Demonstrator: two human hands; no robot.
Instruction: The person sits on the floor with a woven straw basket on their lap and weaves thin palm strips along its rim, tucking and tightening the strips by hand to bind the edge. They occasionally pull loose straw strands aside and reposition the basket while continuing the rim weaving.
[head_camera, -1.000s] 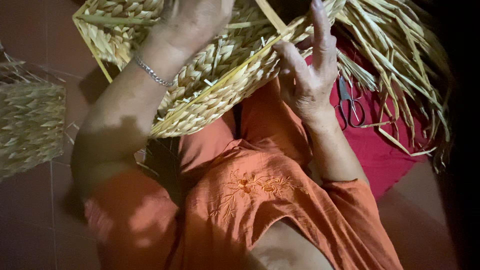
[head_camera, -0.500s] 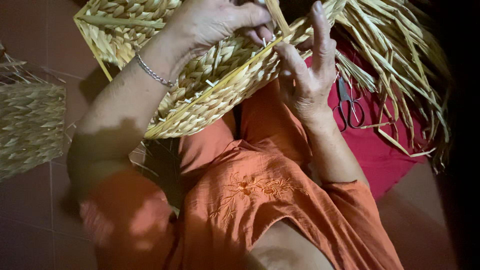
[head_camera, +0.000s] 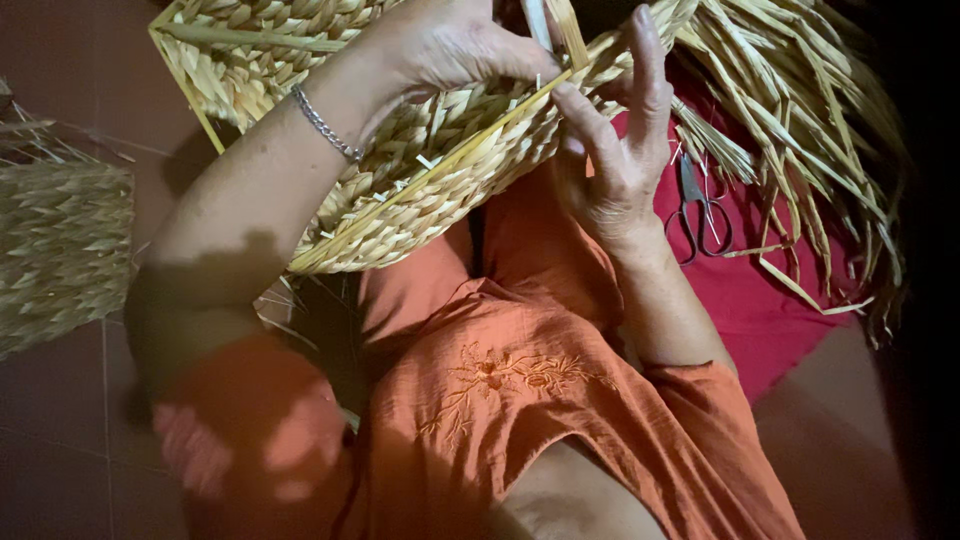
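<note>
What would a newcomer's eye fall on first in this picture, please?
First the woven basket at top centre, tilted over the lap, with the left hand lying on it and the right hand at its rim. Next, loose straw fans out at upper right over a red cloth, where scissors lie.
</note>
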